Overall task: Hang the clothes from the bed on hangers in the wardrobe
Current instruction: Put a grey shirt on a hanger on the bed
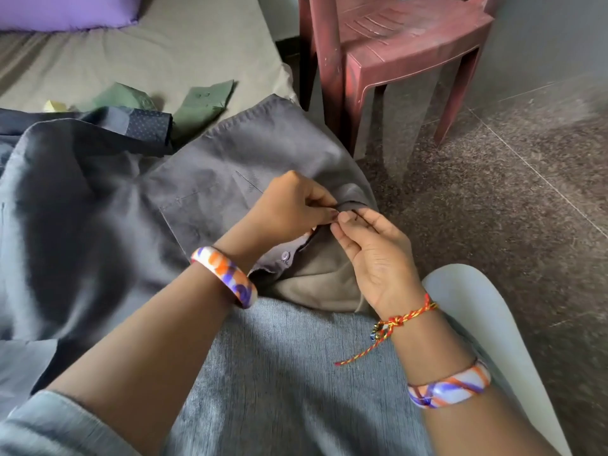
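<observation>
Clearly, the moment: a button near the collar of the grey shirt (210,179) is being worked, judged as fastening or undoing it before hanging.
Grey shirt: it is spread over the bed (171,51) edge and the lap, front side up, so that the placket is reached easily.
Left hand (289,205): its fingers are curled and the placket edge is pinched from above, probably to keep the cloth tight.
Right hand (371,255): it is turned palm up, and the same edge is pinched between thumb and fingertips, just touching the left hand.
Lower button (284,256): it is seen on the placket below the hands, apparently not closed.
Other clothes: a dark dotted garment (144,125) and a green shirt (200,103) are lying on the bed beyond, well apart from the hands, not yet handled.
Chair (394,37): a red plastic one is standing on the floor beside the bed.
Hanger and wardrobe: neither is in view.
Progress: judged early, since nothing is hung yet.
</observation>
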Demonstrator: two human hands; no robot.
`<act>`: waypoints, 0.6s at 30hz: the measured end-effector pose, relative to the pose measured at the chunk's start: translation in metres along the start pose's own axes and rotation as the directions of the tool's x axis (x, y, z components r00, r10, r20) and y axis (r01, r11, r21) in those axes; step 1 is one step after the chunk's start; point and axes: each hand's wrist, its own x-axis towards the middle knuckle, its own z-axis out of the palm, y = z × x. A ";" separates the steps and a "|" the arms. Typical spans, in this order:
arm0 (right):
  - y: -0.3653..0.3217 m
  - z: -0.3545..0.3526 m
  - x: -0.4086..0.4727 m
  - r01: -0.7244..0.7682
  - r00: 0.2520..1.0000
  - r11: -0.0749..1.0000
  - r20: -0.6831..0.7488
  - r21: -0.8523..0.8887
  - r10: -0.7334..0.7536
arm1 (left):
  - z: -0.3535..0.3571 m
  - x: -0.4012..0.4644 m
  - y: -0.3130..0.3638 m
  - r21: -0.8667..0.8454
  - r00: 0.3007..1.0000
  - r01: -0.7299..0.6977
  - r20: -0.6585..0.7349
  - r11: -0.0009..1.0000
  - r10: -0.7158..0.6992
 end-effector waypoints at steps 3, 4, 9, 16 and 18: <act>-0.006 -0.001 -0.001 -0.020 1.000 0.994 0.007 -0.105 0.021 | 0.000 0.000 -0.001 -0.212 0.998 0.068 0.020 0.975 -0.066; -0.008 -0.001 -0.001 -0.033 0.999 0.989 0.009 -0.141 0.034 | 0.001 -0.001 -0.001 -0.258 0.997 0.082 0.017 0.963 -0.080; -0.011 0.000 -0.003 -0.105 0.994 0.979 0.015 -0.172 0.109 | 0.008 -0.001 -0.002 -0.291 0.991 0.115 -0.036 0.950 -0.131; -0.010 -0.001 0.000 -0.121 0.991 0.990 -0.061 -0.077 0.116 | 0.008 -0.006 0.006 0.104 0.977 -0.063 -0.197 0.993 0.083; -0.009 0.000 0.000 -0.098 0.993 0.992 -0.067 -0.075 0.093 | 0.007 -0.010 0.008 0.126 0.979 -0.095 -0.167 0.988 0.115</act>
